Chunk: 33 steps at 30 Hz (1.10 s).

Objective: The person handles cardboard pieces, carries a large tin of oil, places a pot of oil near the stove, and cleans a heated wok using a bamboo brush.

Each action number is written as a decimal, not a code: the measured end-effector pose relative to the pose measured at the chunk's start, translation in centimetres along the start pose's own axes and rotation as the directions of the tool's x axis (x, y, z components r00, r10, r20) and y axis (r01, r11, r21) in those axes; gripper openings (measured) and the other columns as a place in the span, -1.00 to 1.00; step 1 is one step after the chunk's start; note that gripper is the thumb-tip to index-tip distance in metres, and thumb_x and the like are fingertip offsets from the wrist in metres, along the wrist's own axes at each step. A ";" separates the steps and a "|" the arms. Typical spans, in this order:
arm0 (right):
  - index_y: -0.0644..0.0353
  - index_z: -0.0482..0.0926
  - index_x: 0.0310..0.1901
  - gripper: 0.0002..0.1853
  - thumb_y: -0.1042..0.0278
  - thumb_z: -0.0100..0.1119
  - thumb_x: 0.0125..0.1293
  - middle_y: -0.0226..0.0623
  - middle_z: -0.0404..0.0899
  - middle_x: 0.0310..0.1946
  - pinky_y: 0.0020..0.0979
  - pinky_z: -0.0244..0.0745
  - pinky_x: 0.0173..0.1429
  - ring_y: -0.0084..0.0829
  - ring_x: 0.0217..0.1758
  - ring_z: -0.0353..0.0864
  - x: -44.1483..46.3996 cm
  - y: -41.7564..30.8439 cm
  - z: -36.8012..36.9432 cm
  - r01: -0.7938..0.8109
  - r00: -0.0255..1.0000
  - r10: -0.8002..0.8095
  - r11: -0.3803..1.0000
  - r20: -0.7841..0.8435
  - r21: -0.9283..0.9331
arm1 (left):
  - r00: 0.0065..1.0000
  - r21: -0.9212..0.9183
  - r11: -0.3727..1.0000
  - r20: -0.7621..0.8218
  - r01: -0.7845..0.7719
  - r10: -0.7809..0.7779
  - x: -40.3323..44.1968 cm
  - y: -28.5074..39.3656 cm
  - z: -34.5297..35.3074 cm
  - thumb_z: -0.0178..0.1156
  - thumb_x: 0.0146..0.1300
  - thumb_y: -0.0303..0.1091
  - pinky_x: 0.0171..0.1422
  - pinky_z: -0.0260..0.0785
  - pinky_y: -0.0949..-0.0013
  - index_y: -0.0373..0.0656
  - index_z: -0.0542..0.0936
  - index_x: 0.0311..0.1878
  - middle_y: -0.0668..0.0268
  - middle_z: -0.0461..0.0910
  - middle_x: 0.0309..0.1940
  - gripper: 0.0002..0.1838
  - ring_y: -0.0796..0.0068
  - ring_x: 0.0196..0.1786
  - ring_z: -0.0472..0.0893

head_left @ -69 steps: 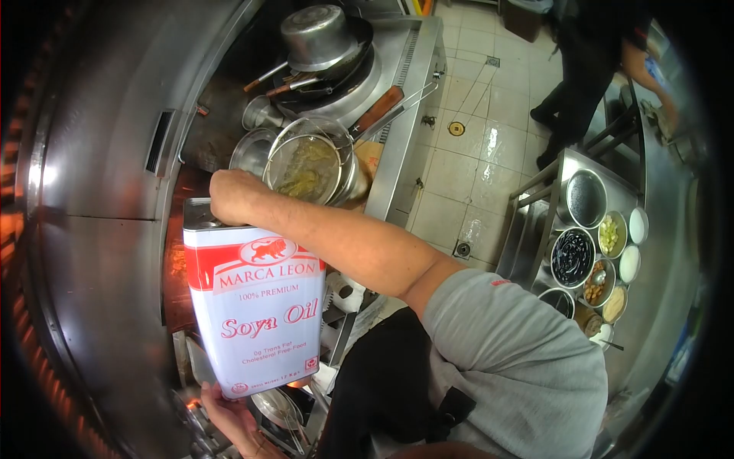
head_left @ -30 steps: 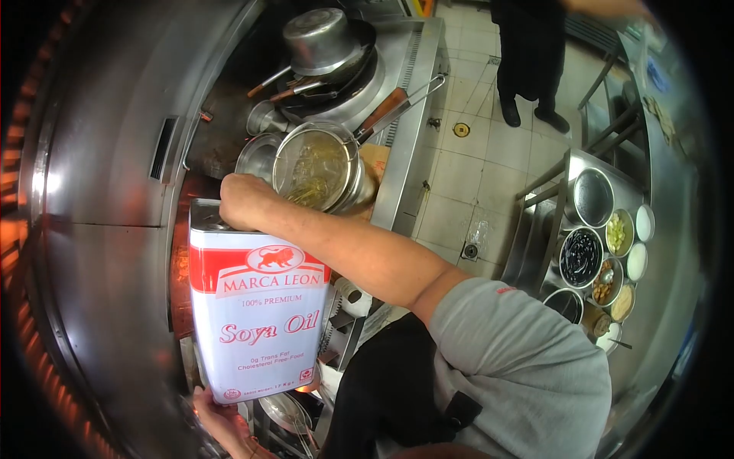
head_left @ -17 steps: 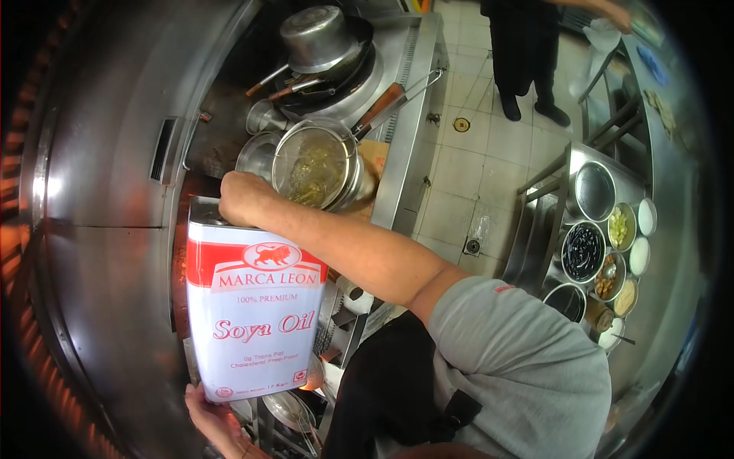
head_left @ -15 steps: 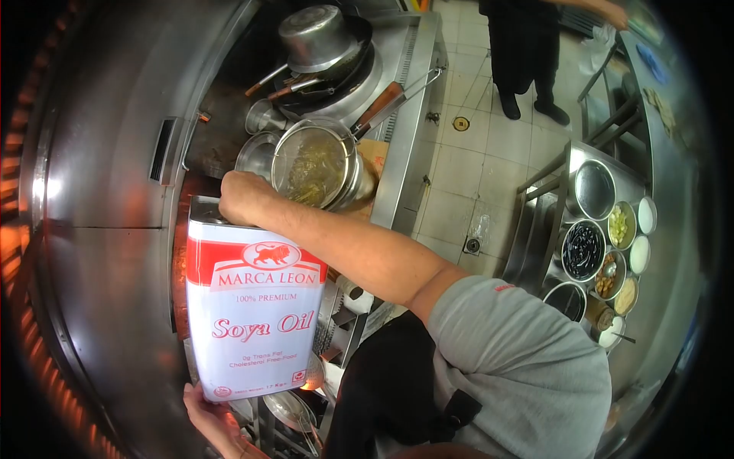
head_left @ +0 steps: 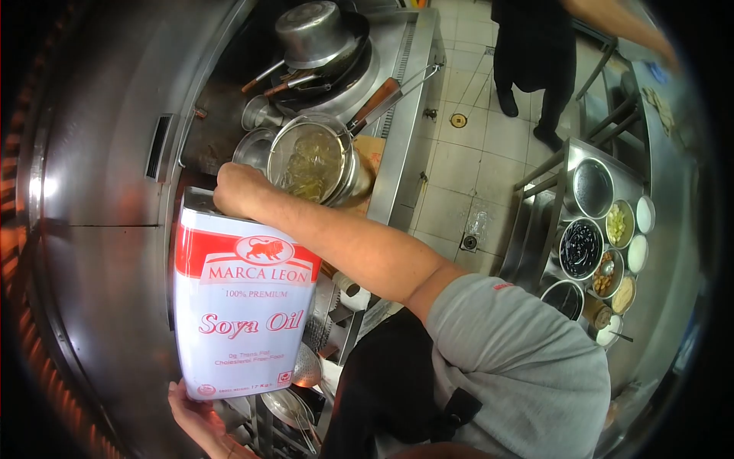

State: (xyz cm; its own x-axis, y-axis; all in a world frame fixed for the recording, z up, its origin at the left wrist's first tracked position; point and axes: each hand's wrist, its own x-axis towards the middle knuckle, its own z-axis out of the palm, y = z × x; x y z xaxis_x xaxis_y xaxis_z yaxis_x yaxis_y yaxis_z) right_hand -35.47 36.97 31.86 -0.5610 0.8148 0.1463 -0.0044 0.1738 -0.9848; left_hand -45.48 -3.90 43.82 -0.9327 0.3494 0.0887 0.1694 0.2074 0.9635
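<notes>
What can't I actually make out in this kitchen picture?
All in the head view:
Right hand, fingertips: hidden by the hand itself.
Tall white and red metal can, contents: hidden by its walls.
Left hand, part: behind the can's bottom.
Co-worker in black clothes, head: cut off by top edge.
Can's finest print: too small.

Clock centered on the can [head_left: 241,321], 12 = top of view. 9: wall [head_left: 99,283] close, narrow slot only. 12–1: pan stack [head_left: 315,38], no pass. 1: strainer [head_left: 310,161] blocks, handle reaching the desk [head_left: 404,157] edge. 2: right forearm [head_left: 352,237] crosses; past it, open room over the floor [head_left: 451,168], up to a person [head_left: 535,53]. 3: bowls [head_left: 581,249]. 4–5: ladle [head_left: 307,367] crowds.
</notes>
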 end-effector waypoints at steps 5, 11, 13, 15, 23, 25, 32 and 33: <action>0.52 0.79 -0.13 -0.68 0.39 0.24 0.28 0.35 0.76 -0.07 0.05 0.68 0.20 0.22 0.09 0.80 -0.6 -0.6 -0.7 -0.013 1.000 0.012 0.999 0.010 0.032 | 0.999 0.063 0.998 0.049 0.000 -0.003 -1.1 1.7 0.8 0.16 0.60 0.02 -0.16 0.50 0.44 -0.34 0.71 0.03 0.33 0.72 -0.23 -0.50 0.55 -0.22 0.67; 0.52 0.79 -0.11 -0.68 0.41 0.23 0.27 0.34 0.76 -0.01 0.03 0.67 0.24 0.21 0.14 0.79 -0.3 -0.8 -0.6 -0.020 1.000 0.019 0.999 0.021 0.042 | 0.989 0.013 1.000 0.148 -0.016 0.013 -0.5 1.5 -0.7 0.19 0.59 0.01 -0.12 0.53 0.39 -0.34 0.72 0.02 0.30 0.74 -0.20 -0.51 0.52 -0.20 0.68; 0.52 0.79 -0.10 -0.68 0.41 0.23 0.27 0.33 0.76 0.00 0.03 0.68 0.25 0.22 0.14 0.79 -0.6 -1.0 -0.8 -0.042 0.999 0.042 0.998 0.018 0.039 | 0.997 0.022 1.000 0.077 -0.006 0.004 -1.0 1.7 0.5 0.15 0.61 0.00 -0.23 0.55 0.40 -0.31 0.67 0.00 0.31 0.71 -0.24 -0.54 0.51 -0.24 0.69; 0.53 0.79 -0.10 -0.67 0.41 0.23 0.27 0.32 0.76 0.00 0.02 0.68 0.25 0.21 0.14 0.79 -0.8 -1.0 -0.9 -0.042 0.999 0.041 0.997 0.020 0.057 | 1.000 0.027 1.000 0.003 0.005 -0.005 -1.3 2.2 1.4 0.11 0.64 -0.02 -0.35 0.57 0.41 -0.29 0.63 -0.03 0.31 0.68 -0.27 -0.57 0.50 -0.29 0.70; 0.52 0.79 -0.10 -0.67 0.39 0.24 0.28 0.35 0.76 -0.02 0.00 0.68 0.24 0.20 0.14 0.79 -0.7 -0.5 -0.3 -0.057 0.998 0.057 0.995 0.004 0.076 | 0.996 0.022 0.996 -0.018 -0.088 0.089 -0.5 2.9 1.4 0.21 0.57 -0.08 -0.11 0.53 0.43 -0.20 0.63 -0.04 0.33 0.70 -0.26 -0.67 0.54 -0.19 0.68; 0.52 0.79 -0.10 -0.67 0.39 0.24 0.27 0.36 0.76 -0.02 0.00 0.68 0.24 0.20 0.14 0.80 -0.5 -0.2 0.1 -0.057 0.998 0.058 0.995 -0.002 0.076 | 0.995 0.020 0.995 -0.001 -0.095 0.095 -0.3 2.9 1.2 0.22 0.57 -0.08 -0.11 0.52 0.44 -0.18 0.63 -0.06 0.35 0.68 -0.28 -0.69 0.55 -0.19 0.68; 0.44 0.82 -0.11 -0.68 0.33 0.29 0.28 0.29 0.77 -0.02 -0.04 0.70 0.25 0.17 0.15 0.80 0.0 -0.3 -0.1 -0.089 0.994 0.095 0.991 -0.057 0.100 | 0.990 0.023 0.992 0.070 -0.122 0.120 1.0 3.8 -0.3 0.24 0.58 -0.10 -0.09 0.52 0.40 -0.09 0.64 -0.16 0.43 0.66 -0.29 -0.73 0.58 -0.22 0.66; 0.38 0.84 -0.11 -0.70 0.31 0.33 0.29 0.23 0.79 -0.01 -0.06 0.71 0.25 0.13 0.16 0.80 0.1 -0.4 0.1 -0.125 0.988 0.134 0.986 -0.079 0.106 | 0.989 0.018 0.991 0.066 -0.133 0.131 0.7 4.3 0.2 0.24 0.59 -0.12 -0.08 0.51 0.39 -0.09 0.64 -0.17 0.44 0.65 -0.30 -0.74 0.58 -0.23 0.65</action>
State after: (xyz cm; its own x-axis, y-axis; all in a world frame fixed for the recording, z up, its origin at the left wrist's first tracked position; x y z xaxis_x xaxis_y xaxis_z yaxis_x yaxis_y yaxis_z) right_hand -35.58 36.92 32.25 -0.4891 0.8720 0.0200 -0.0215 0.0108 -0.9997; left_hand -45.39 -2.62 47.95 -0.8795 0.4329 0.1976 0.2973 0.1755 0.9385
